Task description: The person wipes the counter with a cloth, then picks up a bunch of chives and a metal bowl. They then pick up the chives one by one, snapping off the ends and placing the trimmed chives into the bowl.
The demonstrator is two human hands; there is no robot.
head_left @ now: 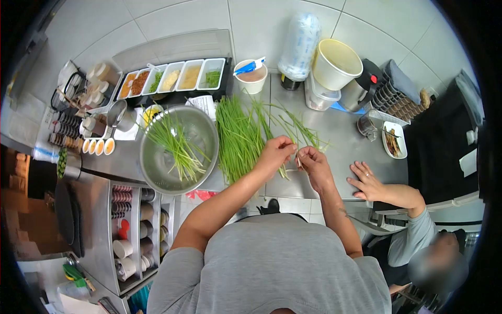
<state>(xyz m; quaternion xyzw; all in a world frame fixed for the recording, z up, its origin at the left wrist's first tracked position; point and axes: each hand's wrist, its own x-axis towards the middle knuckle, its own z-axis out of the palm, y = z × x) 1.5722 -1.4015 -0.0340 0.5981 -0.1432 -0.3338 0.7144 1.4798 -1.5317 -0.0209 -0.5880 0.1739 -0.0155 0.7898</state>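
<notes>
My left hand and my right hand are close together above the steel counter, fingertips pinched. Between them is the thin end of a garlic chive, mostly covered by my fingers. A thick pile of garlic chives lies just left of my left hand. Some looser stalks spread on the counter beyond my hands. Further left, a large steel bowl holds a bunch of chives, pale ends toward me.
A tray of toppings stands at the back left, a white tub beside it. Buckets and a kettle line the wall. On the right, a co-worker's hand rests on the counter edge near a white dish.
</notes>
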